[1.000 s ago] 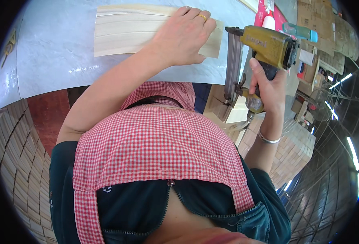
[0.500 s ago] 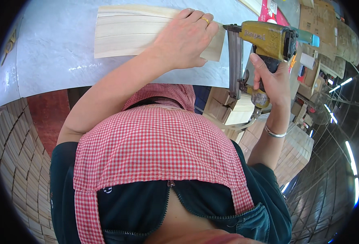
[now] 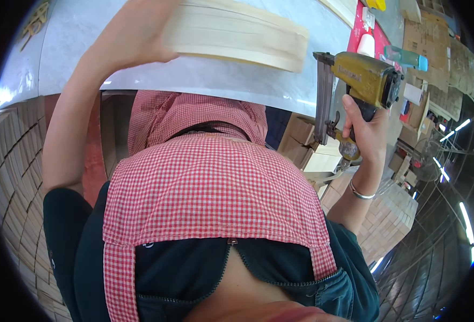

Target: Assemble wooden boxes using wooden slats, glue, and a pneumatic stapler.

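My left hand (image 3: 143,33) is wrapped round the left end of a pale wooden board (image 3: 242,35), its thumb along the near edge. The fingertips are hidden at the top of the picture. Made of thin strips or layers, the board lies slantwise over the grey-white worktop (image 3: 205,72) and is a little blurred. My right hand (image 3: 367,126) is closed around the handle of a gold-and-black pneumatic nail gun (image 3: 358,75), held upright off the right end of the board. Its nose is apart from the wood.
A turquoise-capped bottle (image 3: 406,58) and a red sheet with a white object (image 3: 365,44) are at the right rear. Wooden blocks (image 3: 379,209) are stacked below right, and more stacked wood (image 3: 19,177) fills the left side. An air hose (image 3: 323,174) hangs from the gun.
My left hand has gone from the board's right part to its left end. The board has shifted right and tilted. The nail gun has moved slightly right and nearer me.
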`<state>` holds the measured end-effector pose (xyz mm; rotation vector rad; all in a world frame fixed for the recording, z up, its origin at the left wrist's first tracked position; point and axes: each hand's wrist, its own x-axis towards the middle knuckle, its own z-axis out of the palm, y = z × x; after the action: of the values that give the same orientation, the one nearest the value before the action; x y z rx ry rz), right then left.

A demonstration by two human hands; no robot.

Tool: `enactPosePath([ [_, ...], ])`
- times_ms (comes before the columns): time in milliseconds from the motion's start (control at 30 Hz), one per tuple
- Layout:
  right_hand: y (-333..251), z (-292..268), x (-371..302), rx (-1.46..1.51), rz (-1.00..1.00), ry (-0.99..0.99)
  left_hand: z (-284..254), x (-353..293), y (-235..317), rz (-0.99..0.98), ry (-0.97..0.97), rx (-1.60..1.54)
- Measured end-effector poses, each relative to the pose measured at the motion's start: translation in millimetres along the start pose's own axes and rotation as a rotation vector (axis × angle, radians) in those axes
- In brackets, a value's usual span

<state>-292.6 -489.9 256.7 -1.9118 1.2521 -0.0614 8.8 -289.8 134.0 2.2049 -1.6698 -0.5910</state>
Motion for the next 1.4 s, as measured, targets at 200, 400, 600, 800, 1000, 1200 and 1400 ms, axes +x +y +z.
enactPosePath([
  [200,11.7,14.1,-13.5,0.024,0.028,-0.042,9.9,22.4,30.9,-0.07,-0.063,-0.079],
  [400,10.1,25.4,-21.1,0.029,0.059,-0.07,24.5,27.5,35.7,-0.092,-0.03,-0.057],
  [600,9.4,32.3,-20.6,0.032,0.057,-0.095,22.8,30.4,35.8,-0.11,-0.075,-0.024],
  [800,4.2,39.1,-25.0,0.034,0.051,-0.075,19.4,29.1,39.4,-0.12,-0.081,-0.06],
  [1000,-11.2,42.7,-29.9,-0.068,0.068,-0.04,18.1,23.3,23.8,-0.131,-0.251,-0.206],
  [1200,-28.1,65.8,-40.6,0.009,-0.027,-0.075,34.5,3.3,-9.2,-0.083,-0.191,-0.402],
  [1400,-42.6,95.8,-45.5,-0.037,-0.081,-0.207,40.7,-8.3,-22.4,-0.058,-0.081,-0.62],
])
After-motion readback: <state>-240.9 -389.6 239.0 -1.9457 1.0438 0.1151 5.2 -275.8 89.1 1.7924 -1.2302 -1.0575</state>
